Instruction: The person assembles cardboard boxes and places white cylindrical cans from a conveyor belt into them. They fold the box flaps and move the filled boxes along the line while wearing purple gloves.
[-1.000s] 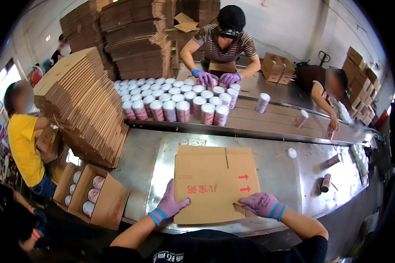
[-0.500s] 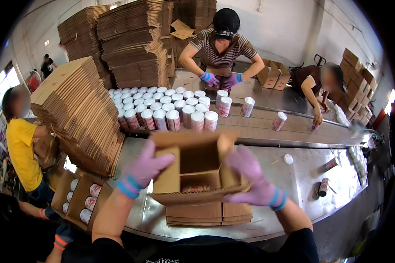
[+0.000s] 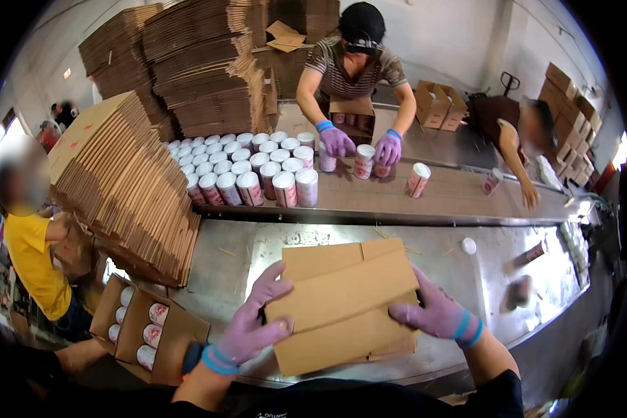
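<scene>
Between my two purple-gloved hands is a brown cardboard box (image 3: 341,299), a side with folded-over flaps facing up toward me. My left hand (image 3: 254,324) grips its left edge, thumb lying at the flaps and fingers spread along the side. Around the right edge is my right hand (image 3: 439,310), its thumb pressed on the upper face. Beneath the box, partly hidden, lie flat cardboard pieces (image 3: 395,348) on the metal table (image 3: 292,235). The inside of the box is out of sight.
Many white-lidded cans (image 3: 249,188) crowd the conveyor (image 3: 369,202) ahead. A co-worker opposite handles cans by an open box (image 3: 352,115). Stacked flattened cartons (image 3: 136,181) rise at left, above a box of cans (image 3: 164,341). A loose lid (image 3: 469,245) and dark cans (image 3: 529,254) lie right.
The box has turned from its open, divided inside to a flap-covered side, and sits lower. Opposite, the co-worker's hands have moved from a box to cans on the conveyor.
</scene>
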`<state>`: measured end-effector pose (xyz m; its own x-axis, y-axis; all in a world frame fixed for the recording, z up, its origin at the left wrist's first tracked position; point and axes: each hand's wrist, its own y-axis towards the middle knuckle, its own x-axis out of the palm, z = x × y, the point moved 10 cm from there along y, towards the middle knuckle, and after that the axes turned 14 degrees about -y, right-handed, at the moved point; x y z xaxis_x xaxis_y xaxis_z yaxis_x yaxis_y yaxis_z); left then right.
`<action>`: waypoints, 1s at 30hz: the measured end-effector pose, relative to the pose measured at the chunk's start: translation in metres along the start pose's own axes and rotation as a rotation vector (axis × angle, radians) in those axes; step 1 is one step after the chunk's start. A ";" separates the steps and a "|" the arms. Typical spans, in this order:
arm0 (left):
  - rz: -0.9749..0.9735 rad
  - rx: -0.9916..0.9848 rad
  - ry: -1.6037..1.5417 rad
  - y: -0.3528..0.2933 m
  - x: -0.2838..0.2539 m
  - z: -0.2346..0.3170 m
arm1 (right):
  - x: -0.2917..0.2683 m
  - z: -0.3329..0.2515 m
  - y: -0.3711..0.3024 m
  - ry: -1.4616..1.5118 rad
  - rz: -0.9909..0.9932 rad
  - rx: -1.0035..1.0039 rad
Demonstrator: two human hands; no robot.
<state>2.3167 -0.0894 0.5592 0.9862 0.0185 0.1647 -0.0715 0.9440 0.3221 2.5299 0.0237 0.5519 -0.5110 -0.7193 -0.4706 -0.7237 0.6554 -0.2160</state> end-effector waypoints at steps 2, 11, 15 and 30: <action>-0.100 0.111 0.340 0.007 0.008 0.033 | -0.009 -0.015 0.000 -0.092 0.118 -0.141; -0.917 -0.351 0.254 -0.024 0.031 -0.022 | -0.021 0.084 0.072 -0.535 -0.336 0.215; -0.972 -0.838 -0.068 0.019 0.000 -0.062 | -0.020 -0.052 0.231 -0.748 0.046 -0.522; 0.077 0.107 1.345 0.221 -0.193 -0.125 | 0.042 -0.036 0.338 -1.347 0.444 -0.836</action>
<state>2.1290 0.1566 0.4819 0.3554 0.4339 -0.8279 -0.0831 0.8969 0.4344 2.2466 0.2065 0.4901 -0.3107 0.4779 -0.8217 -0.9023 0.1235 0.4130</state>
